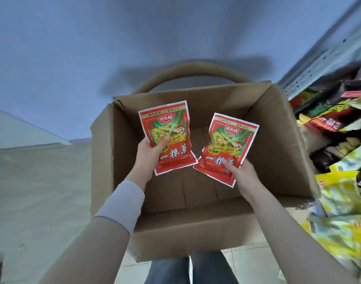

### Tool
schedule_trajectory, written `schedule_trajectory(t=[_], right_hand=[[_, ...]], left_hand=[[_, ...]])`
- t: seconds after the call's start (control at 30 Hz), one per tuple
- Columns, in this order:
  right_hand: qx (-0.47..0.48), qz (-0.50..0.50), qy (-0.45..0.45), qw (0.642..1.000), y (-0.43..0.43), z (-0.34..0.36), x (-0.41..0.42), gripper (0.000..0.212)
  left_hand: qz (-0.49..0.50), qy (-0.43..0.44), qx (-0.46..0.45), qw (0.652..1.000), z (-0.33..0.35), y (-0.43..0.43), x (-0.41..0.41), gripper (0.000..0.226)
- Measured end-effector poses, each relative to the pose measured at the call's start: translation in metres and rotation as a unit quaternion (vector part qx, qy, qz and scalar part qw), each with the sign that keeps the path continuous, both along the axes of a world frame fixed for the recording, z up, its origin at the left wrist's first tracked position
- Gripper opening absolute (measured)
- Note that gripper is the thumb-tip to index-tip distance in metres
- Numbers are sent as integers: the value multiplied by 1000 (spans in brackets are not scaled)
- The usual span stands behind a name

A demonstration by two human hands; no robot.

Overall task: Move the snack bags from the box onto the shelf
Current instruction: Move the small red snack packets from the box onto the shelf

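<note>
Holding one red snack bag each: left hand (150, 155) pinches the left snack bag (167, 137) at its lower left edge, thumb on the printed face; right hand (242, 174) pinches the right snack bag (226, 149) at its bottom right corner. Both hands clamped, well apart, both bags up above the open cardboard box (278, 140). Box floor looks bare as far as visible, so these are probably the last two. Shelf (327, 64) is off to the right, lower tier already crowded with mixed packets (339, 201). Handling guess: bags are light, thin film, glossy so likely a bit slippery, contents probably crushable. Each sags slightly from the pinch. An edge or seam grip is fine for carrying; wouldn't squeeze the middle. For placing, hold the sealed rim and slot them upright into a gap between packets.
</note>
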State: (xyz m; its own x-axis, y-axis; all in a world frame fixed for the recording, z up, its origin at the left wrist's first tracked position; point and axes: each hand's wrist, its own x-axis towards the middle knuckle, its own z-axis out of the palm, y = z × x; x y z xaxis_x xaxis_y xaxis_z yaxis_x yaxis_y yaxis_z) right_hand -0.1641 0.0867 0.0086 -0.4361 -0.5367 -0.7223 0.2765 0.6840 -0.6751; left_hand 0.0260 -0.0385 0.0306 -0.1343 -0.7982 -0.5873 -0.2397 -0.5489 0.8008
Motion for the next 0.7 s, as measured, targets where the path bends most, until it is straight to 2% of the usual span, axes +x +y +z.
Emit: schedule_trajectory(t=[0.13,0.3,0.4,0.5,0.7], right_hand=[[-75,-91,-22,993,63,47,15,48],[-186,-218,-49,957,146,102,36,55],[-207,-279,-13,937,191,127,35,60],[-214,-328,32,919,245,150,29,46],[-222,-417,123,873,379,197,15,33]], left_hand=[[-46,45,-47,997,49,26,-6,27],[-120,84,-87,985,111,70,-21,29],[-179,109,-123,970,148,102,-45,31],[-235,134,-147,952,182,147,-77,34],[-343,207,-170,900,238,270,-133,19]])
